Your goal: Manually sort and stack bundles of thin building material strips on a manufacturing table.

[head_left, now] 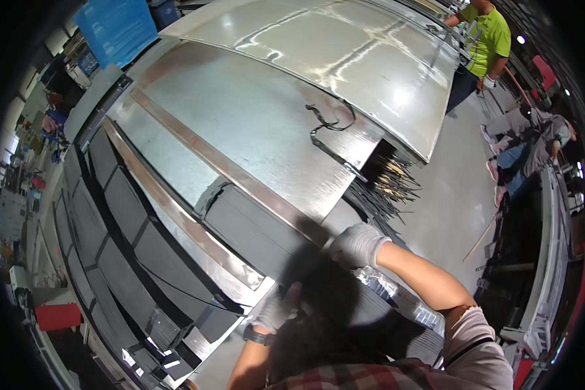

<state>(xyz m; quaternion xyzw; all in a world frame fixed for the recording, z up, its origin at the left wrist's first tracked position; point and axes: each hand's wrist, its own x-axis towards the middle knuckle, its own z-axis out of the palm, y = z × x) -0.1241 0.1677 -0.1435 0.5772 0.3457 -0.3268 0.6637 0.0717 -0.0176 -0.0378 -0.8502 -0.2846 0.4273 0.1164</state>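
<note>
My right hand (359,246), in a pale knit glove, is curled closed beside the end of a brown strip (260,182). Its fingertips are turned away, so what they hold is hidden. My left hand (276,310), gloved and with a dark band at the wrist, is at the other side of a stack of dark grey flat pieces (247,221). Shadow covers its fingers. Between both hands the stack runs on toward me, partly black in the shadow. A metal sheet (253,123) with brown bands lies beyond it.
Rows of dark grey stacks (127,201) line the left side. A large shiny panel (344,45) overlaps the far metal. Thin black strips (387,182) stick out at the right, near a black cord (318,133). A person in a yellow-green shirt (491,39) stands far right; others are behind.
</note>
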